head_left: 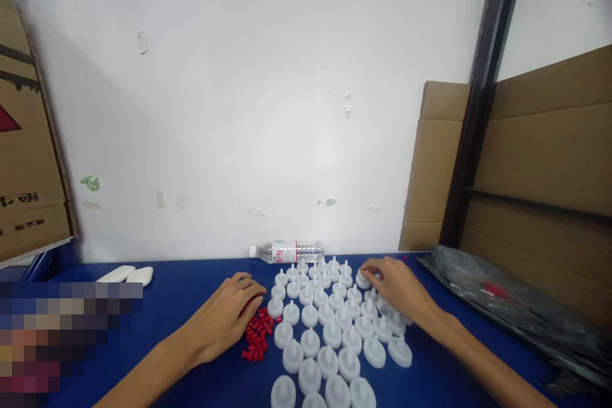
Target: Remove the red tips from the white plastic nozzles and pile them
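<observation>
Several white plastic caps with small stems [329,331] stand in rows on the blue table [191,287]. A pile of small red pieces [257,331] lies to their left. My left hand [229,315] rests palm down over the top of the red pile, fingers curled at the pieces; what it holds is hidden. My right hand [396,287] reaches over the right side of the rows, its fingertips pinching a white cap [362,279] at the far right corner.
A clear water bottle [287,251] lies on its side against the white wall. Two white oblong objects [127,275] lie at the left. Grey plastic bags [507,306] are heaped at the right, in front of cardboard sheets [540,159]. A cardboard box [26,134] stands left.
</observation>
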`<state>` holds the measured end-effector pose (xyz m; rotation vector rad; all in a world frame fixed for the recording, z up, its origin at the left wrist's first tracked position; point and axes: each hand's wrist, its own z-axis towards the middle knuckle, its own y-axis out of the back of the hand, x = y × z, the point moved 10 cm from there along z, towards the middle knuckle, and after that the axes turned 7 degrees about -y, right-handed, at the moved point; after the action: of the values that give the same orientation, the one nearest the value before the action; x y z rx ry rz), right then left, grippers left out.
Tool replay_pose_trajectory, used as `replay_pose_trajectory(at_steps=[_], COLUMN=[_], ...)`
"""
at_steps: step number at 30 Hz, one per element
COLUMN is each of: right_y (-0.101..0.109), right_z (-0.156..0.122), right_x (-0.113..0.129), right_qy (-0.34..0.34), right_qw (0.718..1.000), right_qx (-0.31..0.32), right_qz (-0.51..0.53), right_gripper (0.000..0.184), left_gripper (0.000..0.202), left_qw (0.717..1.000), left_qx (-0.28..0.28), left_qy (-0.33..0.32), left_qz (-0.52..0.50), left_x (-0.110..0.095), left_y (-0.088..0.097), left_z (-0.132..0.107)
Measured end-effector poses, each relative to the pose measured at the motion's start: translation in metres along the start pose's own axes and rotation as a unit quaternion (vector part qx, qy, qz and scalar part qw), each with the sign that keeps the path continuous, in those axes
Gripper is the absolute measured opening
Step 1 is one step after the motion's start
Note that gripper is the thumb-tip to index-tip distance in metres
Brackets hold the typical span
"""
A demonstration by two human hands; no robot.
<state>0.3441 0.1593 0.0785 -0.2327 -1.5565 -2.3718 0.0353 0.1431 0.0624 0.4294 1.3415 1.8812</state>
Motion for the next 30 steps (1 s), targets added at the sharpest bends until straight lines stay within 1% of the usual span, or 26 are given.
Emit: replay_pose_trajectory(at_steps=[6, 8, 11, 14, 16, 19, 22, 24, 26, 30], right_y=[-0.006, -0.002, 0.008, 0.015, 0.012, 0.001, -0.009, -0.01, -0.007, 0.014], right_z=[0.001, 0.002, 0.005, 0.006, 0.005, 0.002, -0.001, -0.001, 0.0, 0.003], right_x=[0.0, -0.001, -0.006, -0.013, -0.016, -0.016, -0.015, -0.013, -0.011, -0.008], right_qy=[-0.005, -0.009, -0.02, -0.023, -0.016, -0.003, 0.002, 0.004, 0.005, -0.005], right_qw=[0.999, 0.999, 0.999, 0.998, 0.996, 0.99, 0.987, 0.987, 0.988, 0.993], right_qx=[0.032, 0.033, 0.028, 0.049, 0.08, 0.126, 0.145, 0.144, 0.135, 0.083], right_qz=[0.017, 0.024, 0.03, 0.038, 0.047, 0.059, 0.069, 0.076, 0.08, 0.08], right_gripper=[0.031, 0.031, 0.034, 0.035, 0.031, 0.021, 0.012, 0.01, 0.012, 0.022], left_gripper=[0.036, 0.036, 0.036, 0.037, 0.038, 0.042, 0.047, 0.051, 0.055, 0.059], left_qw=[1.0, 1.0, 1.0, 1.0, 1.0, 1.0, 1.0, 1.0, 1.0, 0.999], left_qx=[0.018, 0.016, 0.009, 0.008, 0.01, 0.011, 0.007, 0.0, -0.004, 0.014], left_qy=[0.009, 0.007, 0.003, 0.004, 0.005, 0.009, 0.013, 0.015, 0.02, 0.037], left_qz=[0.0, -0.001, 0.001, 0.003, 0.002, -0.001, -0.009, -0.013, -0.012, -0.005], left_x=[0.002, 0.0, -0.002, -0.003, -0.003, -0.004, -0.005, -0.005, -0.004, 0.0], left_y=[-0.005, -0.005, -0.004, -0.003, -0.003, -0.002, 0.0, 0.0, 0.001, -0.001], left_z=[0.0, 0.0, 0.001, 0.001, 0.002, 0.002, 0.002, 0.002, 0.002, 0.002])
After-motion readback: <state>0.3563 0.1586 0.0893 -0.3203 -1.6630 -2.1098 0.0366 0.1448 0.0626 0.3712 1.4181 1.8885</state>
